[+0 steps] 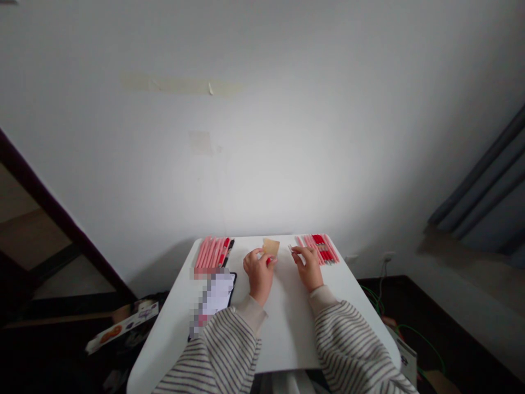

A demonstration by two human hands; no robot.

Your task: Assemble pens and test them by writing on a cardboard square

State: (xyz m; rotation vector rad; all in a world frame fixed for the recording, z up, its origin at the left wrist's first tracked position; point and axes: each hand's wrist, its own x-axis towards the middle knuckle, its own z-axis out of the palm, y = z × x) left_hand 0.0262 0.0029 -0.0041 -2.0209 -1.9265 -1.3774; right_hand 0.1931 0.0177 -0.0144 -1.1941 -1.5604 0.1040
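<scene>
My left hand (260,272) is closed over the middle of the white table, with a small red pen part (269,261) between its fingers; most of it is hidden. Just beyond those fingers lies a tan square of paper (272,247). To the right, my right hand (308,269) pinches a thin pale stick-like piece (290,249), too small to make out clearly. Beside that hand is a row of pink and red pen parts (328,250). On the left side of the table, pink pens (208,253) lie in a row with a red pen (223,251) and a black pen (231,246).
A phone (219,295) lies on the left of the white table (287,350), partly behind my left sleeve. The wall (262,180) stands at the table's far edge. Green cables (371,298) and boxes are on the floor at right; clutter (127,325) sits at left.
</scene>
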